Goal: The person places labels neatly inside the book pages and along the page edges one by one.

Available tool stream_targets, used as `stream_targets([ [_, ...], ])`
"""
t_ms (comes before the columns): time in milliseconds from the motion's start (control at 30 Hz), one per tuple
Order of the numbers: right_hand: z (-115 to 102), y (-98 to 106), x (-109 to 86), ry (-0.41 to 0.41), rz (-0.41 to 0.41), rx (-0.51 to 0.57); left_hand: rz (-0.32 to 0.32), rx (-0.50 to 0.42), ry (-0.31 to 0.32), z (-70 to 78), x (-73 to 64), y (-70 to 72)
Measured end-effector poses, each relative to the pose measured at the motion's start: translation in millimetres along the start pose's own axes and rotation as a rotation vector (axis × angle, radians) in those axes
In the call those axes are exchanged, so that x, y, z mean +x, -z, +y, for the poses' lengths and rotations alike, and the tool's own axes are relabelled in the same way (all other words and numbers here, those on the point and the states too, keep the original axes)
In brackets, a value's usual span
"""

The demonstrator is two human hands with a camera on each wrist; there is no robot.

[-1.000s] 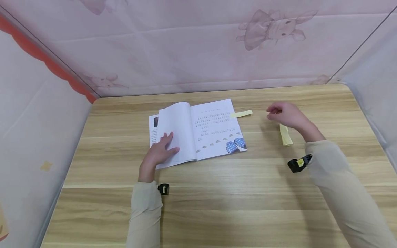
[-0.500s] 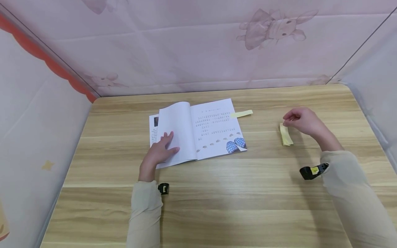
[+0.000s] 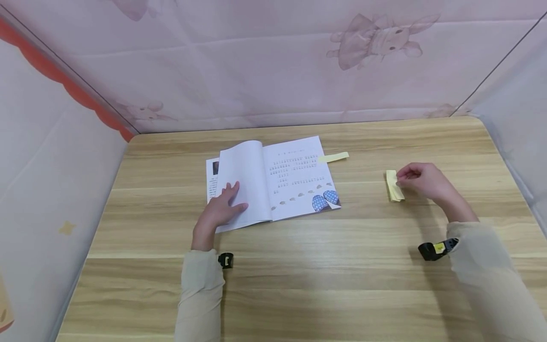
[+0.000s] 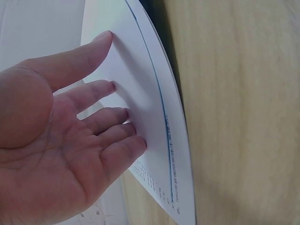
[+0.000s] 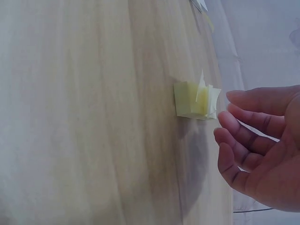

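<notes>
Yellow strips point(image 3: 393, 186), right fingers point(image 5: 246, 136) now alongside

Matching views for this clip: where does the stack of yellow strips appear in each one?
Head: the stack of yellow strips, right of the open book, beside the right hand.
Left wrist: not in it.
Right wrist: the stack of yellow strips, right of centre, left of that hand.
Shared landmark: the table, visible in all three.

I hold my left hand point(image 3: 220, 209) palm down, thumb point(image 4: 82, 61) well apart from the gently bent fingers point(image 4: 93, 92), and my right hand point(image 3: 427, 180) at the end of an inward-slanting right forearm point(image 3: 491, 280), its fingers point(image 5: 251, 139) loosely curled, the thumb tip point(image 5: 234, 97) just beside the index fingertip point(image 5: 233, 109).
</notes>
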State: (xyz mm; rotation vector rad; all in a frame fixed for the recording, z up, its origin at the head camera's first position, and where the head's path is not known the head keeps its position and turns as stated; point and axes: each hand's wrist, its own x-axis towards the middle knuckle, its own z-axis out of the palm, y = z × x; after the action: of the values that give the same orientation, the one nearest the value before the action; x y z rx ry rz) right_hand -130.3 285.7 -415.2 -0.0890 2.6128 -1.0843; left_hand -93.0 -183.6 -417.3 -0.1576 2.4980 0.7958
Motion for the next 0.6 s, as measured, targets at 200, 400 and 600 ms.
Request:
stream_targets([
  [200, 3.6, -2.3, -2.0, 0.008, 0.020, 0.014, 0.002, 0.000, -0.006, -0.4, 0.4, -0.3],
  [400, 4.1, -4.5, -3.5, 0.009, 0.022, 0.035, 0.003, -0.003, -0.006, -0.9, 0.8, -0.8],
  [600, 5.3, -6.2, -3.4, 0.002, 0.004, 0.050, 0.005, -0.005, -0.009, -1.3, 1.3, -1.4],
])
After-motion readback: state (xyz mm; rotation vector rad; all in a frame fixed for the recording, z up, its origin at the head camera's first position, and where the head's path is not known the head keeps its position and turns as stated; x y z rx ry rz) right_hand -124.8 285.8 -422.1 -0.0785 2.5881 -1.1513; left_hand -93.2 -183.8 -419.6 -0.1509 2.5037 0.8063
